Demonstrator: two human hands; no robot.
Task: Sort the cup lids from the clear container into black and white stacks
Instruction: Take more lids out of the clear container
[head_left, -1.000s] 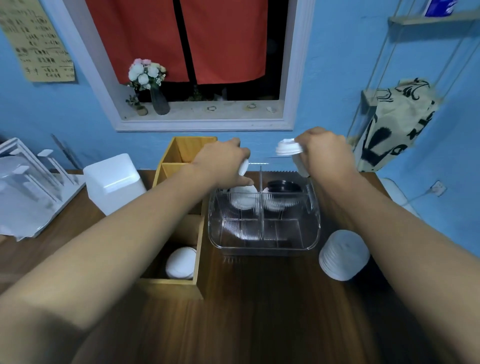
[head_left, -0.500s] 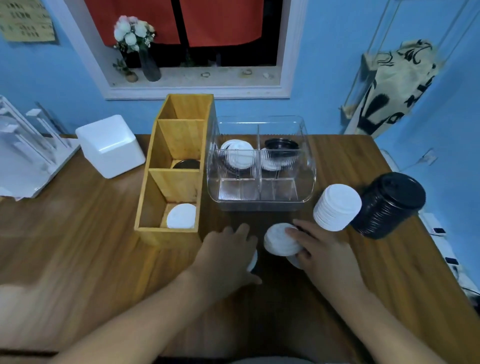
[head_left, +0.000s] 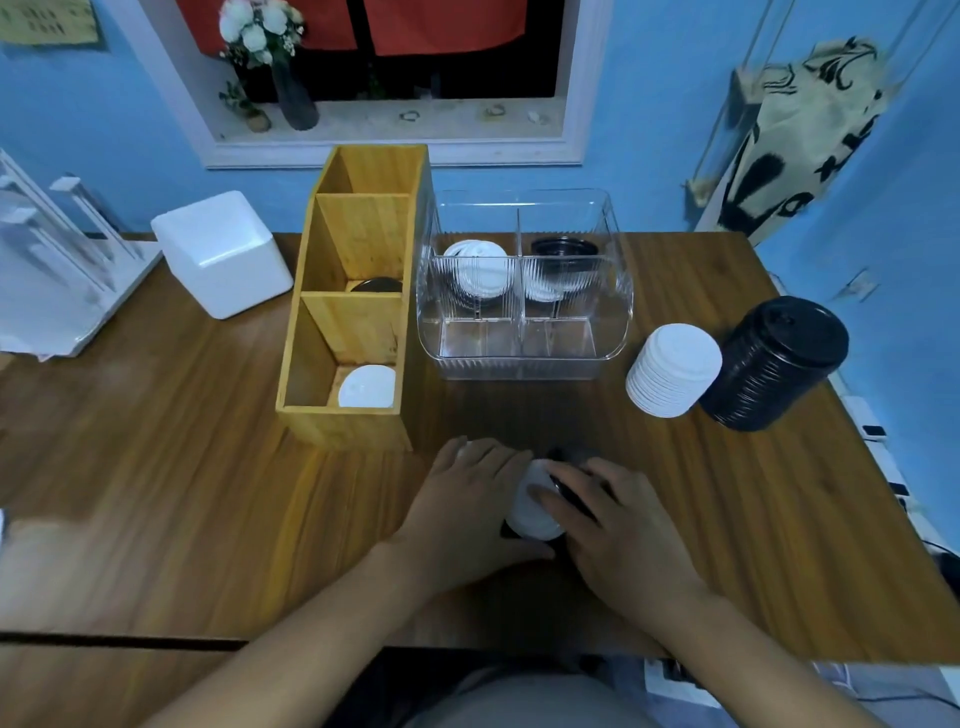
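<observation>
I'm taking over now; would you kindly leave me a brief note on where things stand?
Left hand holds a white lid in front of the container; right hand touches it and a black lid, grip unclear.
Done: white stack and black stack stand right of the container.
Left: stack the held lids, then sort the mixed lids in the container's rear compartments.

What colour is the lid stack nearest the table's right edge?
Black: the ribbed stack of plastic cup lids, clearest in the head view.
</observation>
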